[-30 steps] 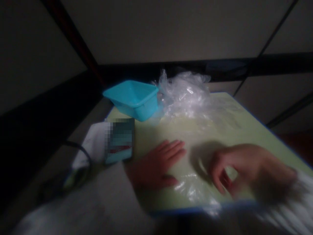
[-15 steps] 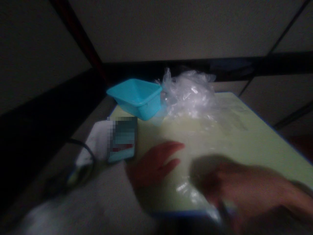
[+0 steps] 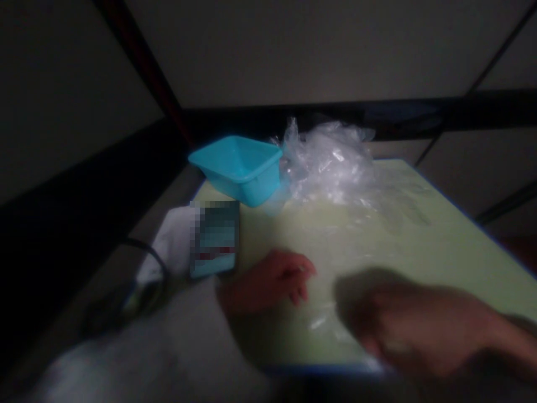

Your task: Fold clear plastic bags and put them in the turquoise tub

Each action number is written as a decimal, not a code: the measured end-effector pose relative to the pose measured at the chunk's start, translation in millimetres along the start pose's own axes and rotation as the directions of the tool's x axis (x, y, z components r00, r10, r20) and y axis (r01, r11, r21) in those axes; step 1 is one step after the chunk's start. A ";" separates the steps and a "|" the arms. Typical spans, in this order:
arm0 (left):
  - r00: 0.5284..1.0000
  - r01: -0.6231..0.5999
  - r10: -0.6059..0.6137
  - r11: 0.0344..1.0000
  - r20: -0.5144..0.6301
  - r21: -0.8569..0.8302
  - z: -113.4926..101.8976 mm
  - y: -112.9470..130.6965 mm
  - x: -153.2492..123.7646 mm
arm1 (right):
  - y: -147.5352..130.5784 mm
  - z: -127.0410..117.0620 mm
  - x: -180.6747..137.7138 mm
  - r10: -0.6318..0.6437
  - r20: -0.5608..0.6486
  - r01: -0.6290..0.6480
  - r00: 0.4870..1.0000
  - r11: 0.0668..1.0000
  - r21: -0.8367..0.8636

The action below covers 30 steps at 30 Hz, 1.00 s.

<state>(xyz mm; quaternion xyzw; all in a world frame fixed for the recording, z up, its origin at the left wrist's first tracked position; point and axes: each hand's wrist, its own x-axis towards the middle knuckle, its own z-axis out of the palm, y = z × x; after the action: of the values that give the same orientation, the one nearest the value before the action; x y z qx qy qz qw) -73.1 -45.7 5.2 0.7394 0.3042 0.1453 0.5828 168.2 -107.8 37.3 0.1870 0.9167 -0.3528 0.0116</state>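
Note:
My left hand (image 3: 271, 280) rests on the pale green table (image 3: 440, 246) near its left side, fingers curled and pinched on a thin clear plastic sheet (image 3: 323, 322) that lies flat before me. My right hand (image 3: 415, 330) hovers low over the same sheet near the table's front edge; it is blurred and dark, and its fingers do not show clearly. A heap of crumpled clear plastic bags (image 3: 331, 162) sits at the back of the table.
A turquoise plastic tub (image 3: 239, 168) stands at the back left corner. A small blue-green box (image 3: 213, 240) and white cloth (image 3: 172, 240) lie at the left edge. A dark cable (image 3: 142, 263) loops off the left side. The table has a blue rim.
My left hand's fingers went from flat and stretched out to curled and pinched. My right hand dropped lower and moved toward the front edge. The view shifted slightly left.

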 end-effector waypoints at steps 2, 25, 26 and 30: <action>1.000 0.013 -0.013 1.000 0.009 -0.021 -0.6 -0.1 0.6 | 1.5 -6.2 -2.2 0.046 -0.021 -0.044 0.999 0.995 0.092; 0.976 0.091 0.004 0.903 0.219 -0.420 -1.0 13.9 1.5 | 41.5 -27.1 -1.0 0.355 -0.311 -0.019 0.881 0.685 0.728; 0.974 0.101 -0.004 0.905 0.228 -0.414 0.0 12.1 2.2 | 43.0 -24.8 1.2 0.356 -0.286 -0.024 0.890 0.663 0.748; 0.978 0.137 -0.065 0.915 0.196 -0.378 1.9 -1.5 6.7 | 50.4 -17.8 6.4 0.390 -0.238 -0.050 0.890 0.602 0.797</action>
<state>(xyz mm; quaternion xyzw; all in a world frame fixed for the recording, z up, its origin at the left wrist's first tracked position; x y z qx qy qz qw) -67.3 -42.8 2.4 0.6019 0.2535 0.1054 0.7499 181.9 -59.7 17.3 0.3536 0.6276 -0.6618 -0.2074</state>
